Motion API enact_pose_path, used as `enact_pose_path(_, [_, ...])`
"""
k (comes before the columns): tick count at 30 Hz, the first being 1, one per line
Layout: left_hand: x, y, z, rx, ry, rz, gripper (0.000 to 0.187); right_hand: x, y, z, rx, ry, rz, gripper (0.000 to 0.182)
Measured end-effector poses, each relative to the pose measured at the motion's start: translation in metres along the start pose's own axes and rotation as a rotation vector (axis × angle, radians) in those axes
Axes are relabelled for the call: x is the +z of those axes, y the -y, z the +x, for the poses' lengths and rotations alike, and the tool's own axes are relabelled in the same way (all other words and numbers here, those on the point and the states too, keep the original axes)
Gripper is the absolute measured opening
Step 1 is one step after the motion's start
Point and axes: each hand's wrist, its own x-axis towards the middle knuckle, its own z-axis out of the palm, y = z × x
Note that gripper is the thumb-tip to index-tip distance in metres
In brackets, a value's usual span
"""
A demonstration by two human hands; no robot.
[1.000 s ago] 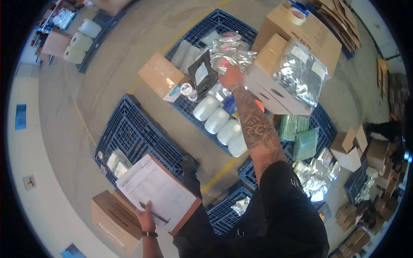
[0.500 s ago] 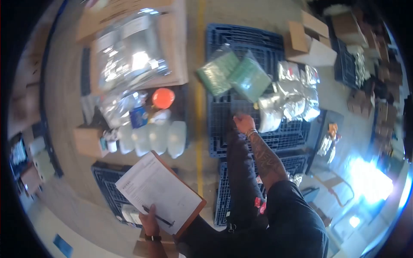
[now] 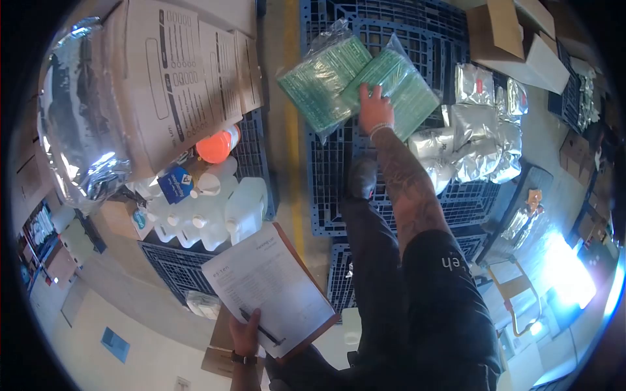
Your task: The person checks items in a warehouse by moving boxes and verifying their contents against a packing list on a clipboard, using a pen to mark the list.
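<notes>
In the head view, my left hand [image 3: 245, 336] grips a clipboard [image 3: 302, 246] by its edge. A printed sheet [image 3: 274, 287] lies on the board, and a dark pen [image 3: 262, 328] rests across it beneath my thumb. My right hand [image 3: 376, 112] reaches onto a plastic-wrapped green pack [image 3: 411, 98], its fingers extended over the near left part. That pack overlaps a second wrapped green pack [image 3: 324, 81]. Both lie on a blue plastic pallet [image 3: 332, 176]. Several silver foil pouches [image 3: 475, 124] sit just right of my right hand.
To the left stand translucent jugs [image 3: 246, 205], an orange-lidded tub [image 3: 218, 144], a blue box [image 3: 175, 185] and a large cardboard box [image 3: 176, 85]. An opened carton [image 3: 521, 49] is at upper right. A hand truck [image 3: 515, 293] stands at lower right. A yellow floor line [image 3: 295, 150] separates the pallets.
My right hand has moved up from the bare pallet beside the foil pouches onto the right green pack. The view has come nearer the packs. My left hand keeps hold of the clipboard.
</notes>
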Motion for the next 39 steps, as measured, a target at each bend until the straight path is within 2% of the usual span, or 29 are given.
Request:
enact_pose_path(2, [0.003,0.006,0.002,0.030,-0.037,-0.012,0.037,-0.011,0.001,0.014,0.004,0.105,0.171,0.048])
enact_pose_path(5, [-0.009,0.037,0.014,-0.012,0.006,-0.032,0.038,-0.057,0.015,0.015,-0.009,0.040,0.223,0.040])
enact_pose_path(7, [-0.005,0.018,0.012,0.009,-0.013,-0.022,0.038,-0.082,0.046,0.016,-0.109,-0.019,0.257,0.042])
enact_pose_path(9, [-0.004,0.001,0.015,0.030,-0.031,0.000,0.038,-0.120,0.092,0.014,-0.222,0.194,0.444,0.060])
enact_pose_path(10, [-0.008,-0.004,0.015,0.011,-0.027,0.018,0.038,-0.108,0.089,0.015,-0.210,0.201,0.445,0.060])
enact_pose_path(12, [-0.012,-0.007,0.020,-0.001,-0.028,0.026,0.038,-0.066,0.077,0.029,-0.077,-0.260,0.251,0.078])
enact_pose_path(13, [-0.014,-0.005,0.022,-0.002,-0.058,-0.011,0.038,-0.047,0.068,0.032,-0.077,-0.267,0.250,0.078])
enact_pose_path(15, [-0.015,-0.001,0.029,-0.008,-0.081,-0.043,0.037,-0.022,0.045,0.034,0.247,0.237,0.414,0.084])
enact_pose_path(16, [-0.017,0.001,0.034,-0.022,-0.096,-0.002,0.037,-0.017,0.035,0.040,0.202,0.223,0.429,0.094])
enact_pose_path(17, [-0.018,0.003,0.035,-0.041,-0.110,0.042,0.037,-0.002,0.020,0.046,0.209,0.235,0.422,0.094])
enact_pose_path(19, [-0.016,0.003,0.038,-0.049,-0.099,0.018,0.037,0.031,-0.017,0.059,0.170,-0.009,0.984,0.106])
enact_pose_path(20, [-0.015,0.003,0.042,-0.047,-0.097,-0.009,0.037,0.033,-0.028,0.059,0.293,-0.067,1.003,0.111])
enact_pose_path(21, [-0.016,0.008,0.044,-0.049,-0.096,-0.009,0.037,0.037,-0.033,0.060,0.293,-0.065,1.002,0.111])
enact_pose_path(22, [-0.021,0.017,0.043,-0.067,-0.051,-0.018,0.047,0.041,-0.037,0.057,0.599,0.045,1.133,0.111])
enact_pose_path(23, [-0.022,0.021,0.046,-0.079,-0.005,-0.033,0.058,0.051,-0.043,0.060,0.667,0.091,1.104,0.110])
enact_pose_path(24, [-0.017,0.017,0.048,-0.075,-0.007,-0.037,0.058,0.060,-0.049,0.063,0.734,0.140,1.074,0.109])
enact_pose_path(25, [-0.012,0.013,0.046,-0.054,-0.030,-0.072,0.048,0.068,-0.054,0.066,0.799,0.190,1.044,0.108])
enact_pose_path(26, [-0.008,0.010,0.043,-0.039,-0.061,-0.106,0.037,0.065,-0.048,0.064,0.746,0.214,1.404,0.105])
enact_pose_path(27, [-0.006,0.010,0.042,-0.048,-0.079,-0.111,0.037,0.060,-0.038,0.059,0.681,0.246,1.761,0.102])
enact_pose_path(28, [-0.004,0.011,0.040,-0.041,-0.073,-0.094,0.036,0.069,-0.034,0.061,0.603,0.178,1.702,0.094])
enact_pose_path(30, [-0.012,0.015,0.037,-0.040,-0.029,-0.012,0.032,0.063,-0.024,0.056,0.609,0.234,1.436,0.091])
enact_pose_path(31, [-0.014,0.018,0.034,-0.040,-0.018,-0.044,0.030,0.048,-0.006,0.046,0.551,0.147,1.481,0.071])
enact_pose_path(32, [-0.021,0.030,0.030,-0.129,-0.018,-0.058,0.030,0.040,0.000,0.036,0.479,0.171,1.350,0.053])
enact_pose_path(33, [-0.023,0.036,0.024,-0.025,-0.045,-0.173,0.028,0.015,0.015,0.024,0.409,0.188,1.218,0.040])
enact_pose_path(34, [-0.033,0.040,0.015,-0.024,0.033,-0.192,0.027,-0.009,0.038,0.001,0.223,-0.009,1.232,0.040])
enact_pose_path(35, [-0.041,0.037,0.005,-0.021,-0.026,-0.231,0.027,-0.026,0.056,-0.014,0.132,-0.094,1.097,0.040])
enact_pose_path(37, [-0.059,0.036,-0.011,0.003,0.036,-0.258,0.027,-0.052,0.064,-0.037,0.195,0.014,1.039,0.044])
enact_pose_path(39, [-0.090,0.060,-0.027,0.063,0.017,-0.331,0.027,-0.077,0.063,-0.062,0.141,0.004,0.754,0.047])
